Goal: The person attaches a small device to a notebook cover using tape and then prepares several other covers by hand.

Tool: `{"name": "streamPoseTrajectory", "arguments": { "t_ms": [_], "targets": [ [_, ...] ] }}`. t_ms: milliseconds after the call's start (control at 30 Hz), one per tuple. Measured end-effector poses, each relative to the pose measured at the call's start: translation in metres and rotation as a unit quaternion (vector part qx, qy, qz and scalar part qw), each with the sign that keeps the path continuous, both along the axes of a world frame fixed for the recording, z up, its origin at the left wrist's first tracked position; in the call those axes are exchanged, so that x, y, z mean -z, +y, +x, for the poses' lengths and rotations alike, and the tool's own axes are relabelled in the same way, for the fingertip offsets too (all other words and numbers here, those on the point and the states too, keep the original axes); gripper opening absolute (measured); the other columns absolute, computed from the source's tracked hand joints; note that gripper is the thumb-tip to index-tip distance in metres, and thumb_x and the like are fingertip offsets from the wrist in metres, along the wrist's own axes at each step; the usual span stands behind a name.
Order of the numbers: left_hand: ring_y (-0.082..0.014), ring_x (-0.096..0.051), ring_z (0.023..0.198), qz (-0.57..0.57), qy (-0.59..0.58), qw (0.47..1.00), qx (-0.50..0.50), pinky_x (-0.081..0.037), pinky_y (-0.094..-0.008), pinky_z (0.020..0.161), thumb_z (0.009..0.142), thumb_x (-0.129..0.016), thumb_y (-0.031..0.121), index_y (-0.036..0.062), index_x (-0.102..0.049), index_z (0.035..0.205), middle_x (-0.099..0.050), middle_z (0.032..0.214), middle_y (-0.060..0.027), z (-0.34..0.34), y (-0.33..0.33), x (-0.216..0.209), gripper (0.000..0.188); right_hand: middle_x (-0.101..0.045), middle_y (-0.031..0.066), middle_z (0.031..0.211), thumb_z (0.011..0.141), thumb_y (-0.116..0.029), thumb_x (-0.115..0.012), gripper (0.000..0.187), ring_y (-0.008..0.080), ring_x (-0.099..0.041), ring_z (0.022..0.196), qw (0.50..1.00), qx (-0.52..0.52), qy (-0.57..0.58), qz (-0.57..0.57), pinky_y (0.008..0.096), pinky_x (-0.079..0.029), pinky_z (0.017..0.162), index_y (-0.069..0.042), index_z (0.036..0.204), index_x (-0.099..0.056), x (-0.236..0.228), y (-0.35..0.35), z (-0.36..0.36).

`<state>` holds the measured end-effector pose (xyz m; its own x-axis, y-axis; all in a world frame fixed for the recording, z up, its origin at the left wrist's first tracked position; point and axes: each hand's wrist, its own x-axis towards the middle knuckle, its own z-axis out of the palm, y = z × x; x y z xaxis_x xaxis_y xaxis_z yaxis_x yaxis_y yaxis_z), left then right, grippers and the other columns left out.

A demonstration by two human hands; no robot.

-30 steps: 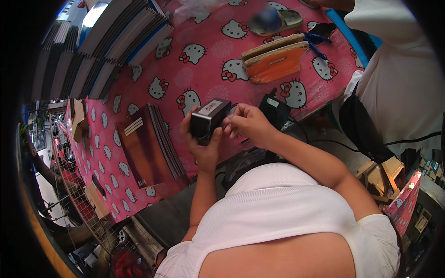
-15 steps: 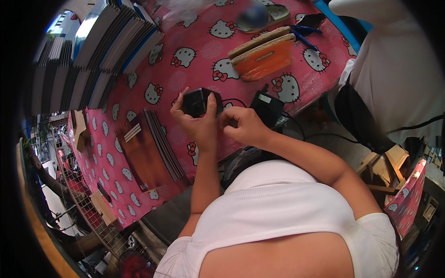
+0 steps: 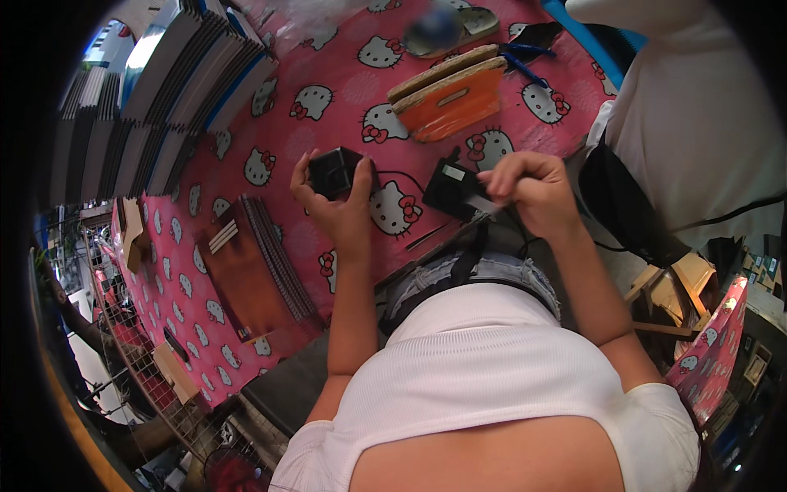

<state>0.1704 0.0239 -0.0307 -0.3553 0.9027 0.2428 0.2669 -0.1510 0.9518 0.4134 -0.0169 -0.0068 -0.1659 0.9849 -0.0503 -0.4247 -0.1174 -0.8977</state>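
Observation:
My left hand (image 3: 343, 220) grips a small black boxy device (image 3: 330, 172) above the pink table cover, its thumb on one side and fingers on the other. A thin black cable runs from that device toward a second black box (image 3: 443, 193) with a small pale label, near the table's front edge. My right hand (image 3: 541, 197) is raised just right of the second box, fingers pinched. A pale, translucent strip (image 3: 482, 204), smeared by motion, extends from its fingertips across the box's edge.
An orange wooden piece (image 3: 455, 102) lies farther back with blue-handled pliers (image 3: 529, 66) beside it. Tall stacks of books (image 3: 176, 82) fill the left. Brown notebooks (image 3: 254, 271) lie nearer. At right stands a person in pale clothing (image 3: 697, 123), close to the table.
My right hand has moved right, away from the device in my left hand, and now shows a pale strip at its fingertips. My left hand keeps its hold.

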Motion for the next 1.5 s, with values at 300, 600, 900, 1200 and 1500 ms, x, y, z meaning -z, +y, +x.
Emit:
{"name": "streamPoseTrajectory", "arguments": {
  "t_ms": [300,600,900,1200,1500],
  "targets": [
    [-0.0291,-0.033,0.133,0.22,0.005,0.949,0.226,-0.024,-0.0401,0.11,0.087,-0.063,0.022,0.0041,-0.028,0.138,-0.033,0.141,-0.0169,0.027,-0.038,-0.047,0.064,-0.052,0.0074,0.065,0.062,0.002,-0.041,0.013,0.0137,-0.047,0.058,0.951,0.12,-0.164,0.232,0.0262,-0.037,0.054,0.003,0.066,-0.054,-0.029,0.004,-0.015],
    [-0.0181,-0.047,0.121,-0.249,-0.661,0.64,0.303,-0.038,-0.0306,0.1,0.101,-0.035,0.038,0.0067,-0.038,0.134,-0.048,0.128,-0.01,0.087,-0.046,-0.06,0.046,-0.046,0.018,0.121,0.078,0.0,-0.049,0.042,0.0263,-0.05,0.102,0.922,0.158,-0.254,0.247,0.0424,-0.036,0.097,-0.003,0.119,-0.043,-0.032,-0.006,-0.073],
    [-0.0171,-0.058,0.101,-0.375,-0.574,0.657,0.313,-0.051,-0.0296,0.086,0.102,-0.038,0.019,0.0011,-0.048,0.116,-0.056,0.112,-0.0102,0.084,-0.049,-0.035,0.025,-0.028,0.0141,0.146,0.08,-0.025,-0.062,0.062,0.0363,-0.027,0.136,0.701,-0.009,-0.676,0.227,0.0668,-0.009,0.105,-0.014,0.136,-0.038,-0.038,-0.02,-0.013],
    [-0.0164,-0.056,0.098,-0.445,-0.532,0.67,0.264,-0.049,-0.0322,0.087,0.099,-0.042,0.011,0.0021,-0.048,0.114,-0.053,0.108,-0.0084,0.098,-0.05,-0.036,0.018,-0.057,0.0112,0.097,0.069,0.002,-0.066,0.027,0.0276,-0.059,0.089,0.818,0.047,-0.559,0.132,0.0352,-0.049,0.073,-0.004,0.096,-0.062,-0.041,-0.045,-0.001],
    [-0.0222,-0.053,0.114,-0.48,-0.545,0.623,0.29,-0.043,-0.038,0.1,0.094,-0.044,0.0,0.0001,-0.047,0.122,-0.053,0.123,-0.0148,0.101,-0.053,-0.035,0.028,-0.062,0.0182,0.101,0.072,0.008,-0.06,0.034,0.0327,-0.062,0.097,0.804,0.014,-0.558,0.207,0.0369,-0.052,0.081,0.004,0.106,-0.062,-0.034,-0.06,0.011]
  ]
}}
